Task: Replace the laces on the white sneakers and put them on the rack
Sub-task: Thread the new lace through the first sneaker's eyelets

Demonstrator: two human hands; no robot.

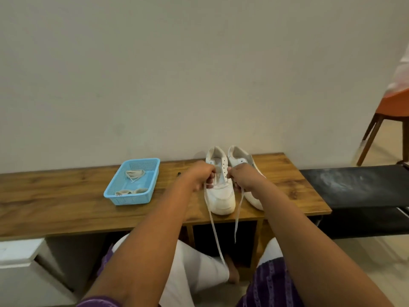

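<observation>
Two white sneakers stand side by side on the wooden table (66,202), toes toward me. The left sneaker (221,196) has a white lace (213,227) through its lowest eyelets. Both lace ends hang down over the table's front edge. My left hand (200,175) pinches the lace at the shoe's left side. My right hand (244,177) pinches the other strand at the shoe's right side. The right sneaker (254,196) is partly hidden behind my right hand and shows no lace.
A blue plastic basket (132,181) with bundled laces sits left of the shoes. A black shoe rack (358,187) stands to the right of the table. An orange chair (389,114) is at far right. A small dark object (178,173) lies near my left hand.
</observation>
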